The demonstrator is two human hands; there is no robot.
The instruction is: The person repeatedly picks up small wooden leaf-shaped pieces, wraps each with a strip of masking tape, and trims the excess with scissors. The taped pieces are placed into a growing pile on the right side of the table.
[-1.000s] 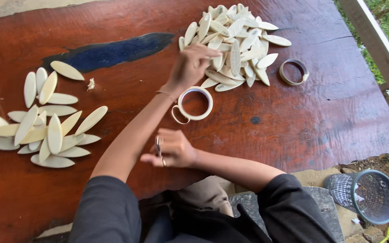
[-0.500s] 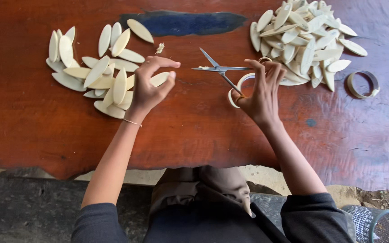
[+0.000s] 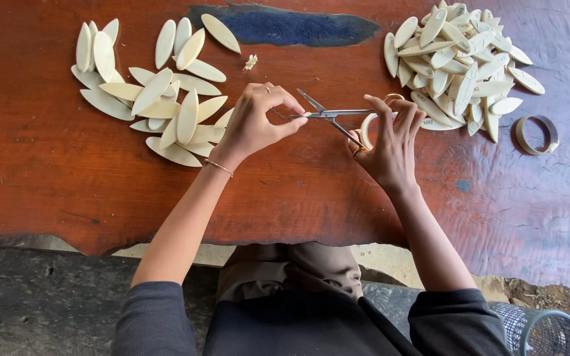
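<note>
Steel scissors point(image 3: 333, 117) now open in our right hand point(image 3: 390, 142), left hand point(image 3: 253, 122) pinching something thin at the blades, up from 1 second ago.

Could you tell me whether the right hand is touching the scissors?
Touching. The head view shows the right hand gripping the scissors by the handles, with the open blades pointing towards the left hand's fingertips above the red table.
</note>
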